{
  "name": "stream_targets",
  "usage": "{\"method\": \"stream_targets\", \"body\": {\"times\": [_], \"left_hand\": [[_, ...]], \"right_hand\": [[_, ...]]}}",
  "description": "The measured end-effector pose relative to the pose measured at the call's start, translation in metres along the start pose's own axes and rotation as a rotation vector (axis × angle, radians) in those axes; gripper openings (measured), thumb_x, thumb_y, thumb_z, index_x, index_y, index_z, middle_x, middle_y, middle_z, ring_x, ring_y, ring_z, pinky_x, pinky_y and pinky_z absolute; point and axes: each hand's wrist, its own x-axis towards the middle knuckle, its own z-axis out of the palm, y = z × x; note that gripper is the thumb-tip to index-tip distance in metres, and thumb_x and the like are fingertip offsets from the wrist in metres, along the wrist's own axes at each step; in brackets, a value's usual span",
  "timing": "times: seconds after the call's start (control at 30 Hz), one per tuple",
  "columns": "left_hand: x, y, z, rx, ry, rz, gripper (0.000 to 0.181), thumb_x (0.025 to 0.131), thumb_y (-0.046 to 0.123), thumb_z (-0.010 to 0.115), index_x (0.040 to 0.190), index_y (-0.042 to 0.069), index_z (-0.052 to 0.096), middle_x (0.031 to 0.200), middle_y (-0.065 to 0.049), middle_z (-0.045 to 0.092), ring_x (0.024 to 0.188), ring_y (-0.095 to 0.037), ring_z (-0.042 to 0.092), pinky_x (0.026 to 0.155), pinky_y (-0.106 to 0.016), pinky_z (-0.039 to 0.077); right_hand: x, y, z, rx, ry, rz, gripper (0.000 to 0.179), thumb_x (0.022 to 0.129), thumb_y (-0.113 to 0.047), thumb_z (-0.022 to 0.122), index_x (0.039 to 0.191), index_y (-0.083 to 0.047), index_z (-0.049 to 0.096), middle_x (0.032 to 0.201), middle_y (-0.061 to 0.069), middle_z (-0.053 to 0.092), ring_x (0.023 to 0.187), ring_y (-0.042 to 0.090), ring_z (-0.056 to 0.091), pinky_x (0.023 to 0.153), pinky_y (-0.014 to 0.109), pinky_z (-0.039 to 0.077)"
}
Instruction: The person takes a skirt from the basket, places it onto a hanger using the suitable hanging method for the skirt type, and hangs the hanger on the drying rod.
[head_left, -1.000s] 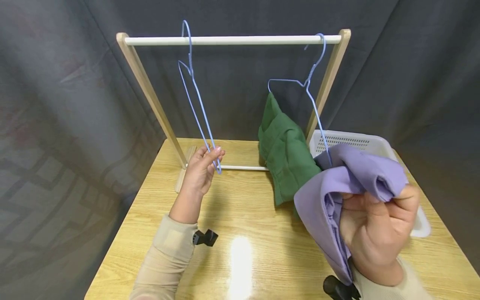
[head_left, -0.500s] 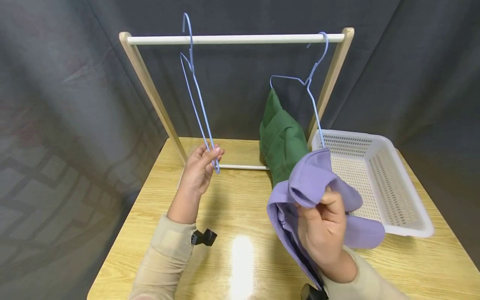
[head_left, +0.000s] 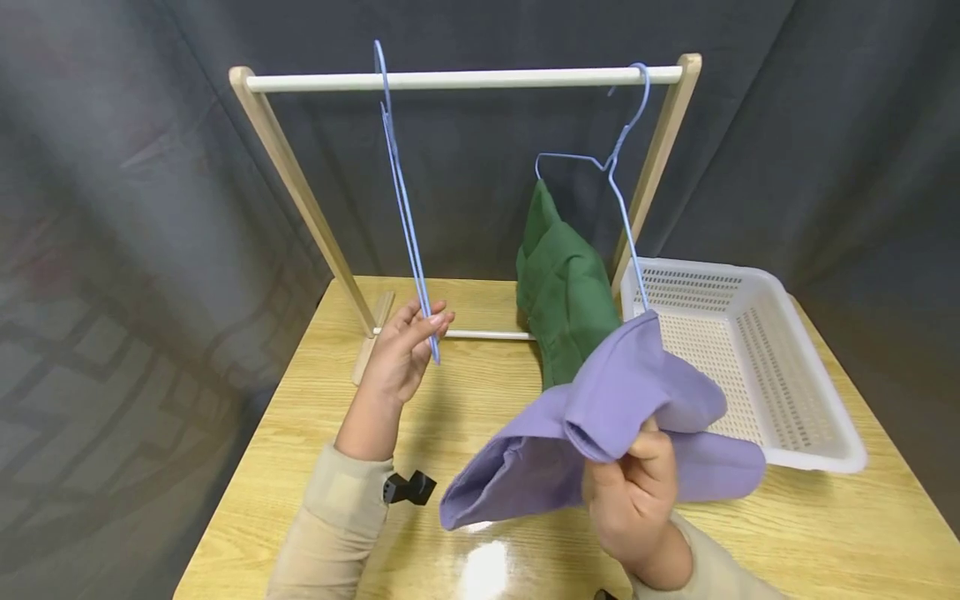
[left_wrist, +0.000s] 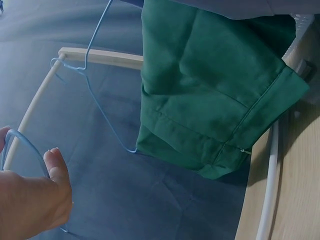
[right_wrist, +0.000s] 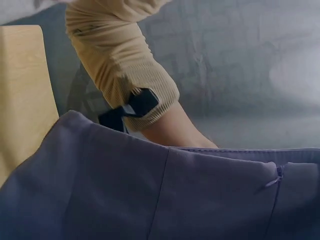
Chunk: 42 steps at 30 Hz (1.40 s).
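In the head view, my left hand (head_left: 401,354) pinches the lower end of a blue wire hanger (head_left: 408,217), seen nearly edge-on, its hook up at the rail. Whether the hook bears on the rail I cannot tell. My right hand (head_left: 637,500) grips a purple skirt (head_left: 517,475), bunched at its fist, with the opening spread towards the left. A waistband and small zip (right_wrist: 280,172) show in the right wrist view. Behind it, a green skirt (head_left: 573,283) hangs on a second blue hanger (head_left: 627,218), whose right end disappears behind the purple cloth.
A rack with a white rail (head_left: 480,81) and wooden posts (head_left: 300,196) stands on the wooden table (head_left: 300,467). At the right is a white perforated basket (head_left: 817,375). Dark curtains hang behind. Black camera mounts sit on both sleeves.
My right hand has brought the purple skirt left and slightly lower, and its opening now spreads out leftward. The basket has come into view. The left hanger has turned more edge-on.
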Motion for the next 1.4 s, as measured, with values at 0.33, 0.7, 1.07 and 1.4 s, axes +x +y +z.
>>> {"method": "stream_targets", "body": {"times": [0.33,0.7,1.07,1.4], "left_hand": [[-0.006,-0.005,-0.008,0.012,-0.068,-0.023,0.056,0.076,-0.009,0.039,0.127,-0.006,0.017,0.110,-0.012,0.035,0.096,-0.016,0.047,0.093,-0.025,0.031],[-0.011,-0.007,-0.017,0.074,-0.109,-0.025,0.062,0.075,-0.007,0.042,0.130,-0.008,0.015,0.114,-0.016,0.032,0.094,-0.015,0.048,0.093,-0.027,0.032],[-0.015,-0.010,-0.031,0.118,-0.135,-0.050,0.063,0.074,-0.011,0.041,0.130,-0.008,0.013,0.112,-0.014,0.034,0.099,-0.019,0.043,0.092,-0.026,0.033],[-0.021,-0.019,-0.045,0.207,-0.165,-0.097,0.070,0.069,-0.011,0.046,0.132,-0.008,0.014,0.116,-0.015,0.031,0.104,-0.018,0.039,0.092,-0.024,0.033]], "right_hand": [[-0.021,-0.008,-0.002,-0.104,-0.154,0.184,0.006,0.081,0.010,0.048,0.086,0.013,0.047,0.093,0.015,0.046,0.088,0.018,0.044,0.076,0.021,0.038],[-0.043,-0.003,-0.009,-0.108,-0.247,0.398,0.005,0.084,0.008,0.045,0.089,0.010,0.045,0.089,0.011,0.042,0.083,0.014,0.041,0.070,0.021,0.038],[-0.044,0.008,-0.023,-0.279,-0.167,0.735,0.008,0.086,0.009,0.042,0.088,0.001,0.043,0.089,-0.002,0.048,0.080,0.007,0.046,0.069,0.017,0.040],[-0.082,0.057,-0.075,-0.162,0.036,0.869,0.009,0.086,-0.006,0.050,0.094,-0.003,0.047,0.092,0.006,0.050,0.082,0.012,0.052,0.070,0.025,0.046]]}}
